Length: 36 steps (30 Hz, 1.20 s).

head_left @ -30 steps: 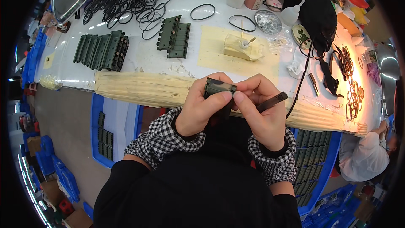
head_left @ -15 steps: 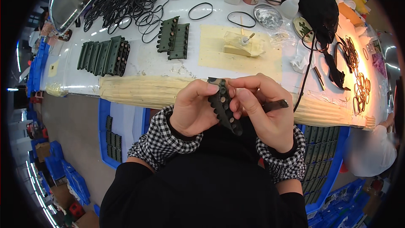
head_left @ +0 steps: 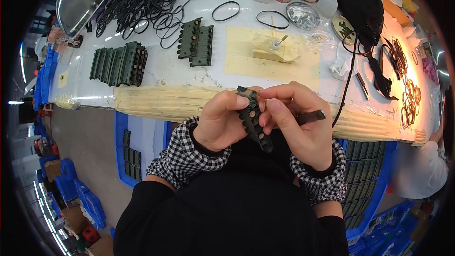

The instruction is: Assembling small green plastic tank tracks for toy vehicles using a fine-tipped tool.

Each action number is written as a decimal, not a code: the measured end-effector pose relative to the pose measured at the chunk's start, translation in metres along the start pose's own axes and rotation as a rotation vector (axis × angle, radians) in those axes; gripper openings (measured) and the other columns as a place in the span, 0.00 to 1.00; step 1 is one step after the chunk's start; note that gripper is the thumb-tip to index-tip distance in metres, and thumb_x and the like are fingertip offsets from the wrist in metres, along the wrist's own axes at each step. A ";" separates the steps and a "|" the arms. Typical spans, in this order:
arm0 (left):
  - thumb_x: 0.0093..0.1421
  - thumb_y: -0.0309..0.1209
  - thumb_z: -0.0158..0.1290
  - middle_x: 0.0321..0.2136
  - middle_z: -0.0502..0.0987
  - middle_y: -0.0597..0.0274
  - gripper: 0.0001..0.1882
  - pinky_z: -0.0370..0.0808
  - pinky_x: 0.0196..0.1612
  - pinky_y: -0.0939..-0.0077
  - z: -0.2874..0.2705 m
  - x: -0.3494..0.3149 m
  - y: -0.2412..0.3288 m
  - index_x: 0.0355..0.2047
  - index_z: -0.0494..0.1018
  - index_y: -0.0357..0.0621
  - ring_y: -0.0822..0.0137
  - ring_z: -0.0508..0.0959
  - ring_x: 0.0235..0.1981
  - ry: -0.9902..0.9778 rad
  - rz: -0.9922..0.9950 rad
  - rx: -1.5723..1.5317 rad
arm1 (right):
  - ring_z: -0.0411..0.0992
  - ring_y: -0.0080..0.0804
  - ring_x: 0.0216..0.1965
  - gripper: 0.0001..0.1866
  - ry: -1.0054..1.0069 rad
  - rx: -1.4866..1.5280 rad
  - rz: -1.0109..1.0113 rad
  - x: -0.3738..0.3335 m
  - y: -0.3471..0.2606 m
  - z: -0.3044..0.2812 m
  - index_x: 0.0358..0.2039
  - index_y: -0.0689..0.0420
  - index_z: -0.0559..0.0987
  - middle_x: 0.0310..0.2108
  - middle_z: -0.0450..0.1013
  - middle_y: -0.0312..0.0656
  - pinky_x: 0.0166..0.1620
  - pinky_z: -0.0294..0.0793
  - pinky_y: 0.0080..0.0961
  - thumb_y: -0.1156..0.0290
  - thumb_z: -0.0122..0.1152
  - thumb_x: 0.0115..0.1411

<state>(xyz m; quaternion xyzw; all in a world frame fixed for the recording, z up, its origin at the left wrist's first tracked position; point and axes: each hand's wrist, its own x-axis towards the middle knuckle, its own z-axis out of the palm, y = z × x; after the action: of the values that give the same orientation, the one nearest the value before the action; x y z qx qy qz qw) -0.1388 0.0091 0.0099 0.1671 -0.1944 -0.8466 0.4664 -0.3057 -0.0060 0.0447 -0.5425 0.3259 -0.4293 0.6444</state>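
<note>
My left hand (head_left: 220, 121) is closed round a dark green toy tank chassis (head_left: 261, 136), its thumb resting near the upper end. Round wheels run along the chassis's side, and a black toothed band, like a rubber track, lies along its edge. My right hand (head_left: 303, 128) has its thumb and forefinger pinched together at the chassis's upper right side; what lies between those fingertips is too small to tell. A dark rod-shaped tool (head_left: 311, 116) is held in the curled fingers of the same hand, its end sticking out to the right.
Green chassis pieces (head_left: 118, 64) stand stacked at left, with a smaller pair (head_left: 196, 43) mid-table. A heap of black rubber bands (head_left: 147, 0) lies behind. A taped block (head_left: 275, 48) sits on yellow paper. Blue trays (head_left: 121, 149) with chassis parts flank me; a co-worker (head_left: 419, 170) is at right.
Both hands hold nearly the same pose on the chassis. The whole view has shifted slightly, so the scene sits a little further right.
</note>
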 end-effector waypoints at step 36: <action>0.52 0.46 0.46 0.22 0.69 0.64 0.17 0.65 0.52 0.57 -0.021 0.009 0.011 0.30 0.66 0.46 0.64 0.70 0.27 -0.022 0.004 -0.112 | 0.71 0.30 0.33 0.08 0.357 -0.639 -0.479 0.032 0.004 -0.025 0.38 0.62 0.77 0.30 0.75 0.43 0.37 0.69 0.25 0.78 0.59 0.57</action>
<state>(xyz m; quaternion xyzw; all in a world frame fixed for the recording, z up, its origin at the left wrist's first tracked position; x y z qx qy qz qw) -0.1257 -0.0081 -0.0040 0.1312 -0.1519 -0.8571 0.4745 -0.3141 -0.0450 0.0376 -0.6921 0.4137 -0.5313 0.2599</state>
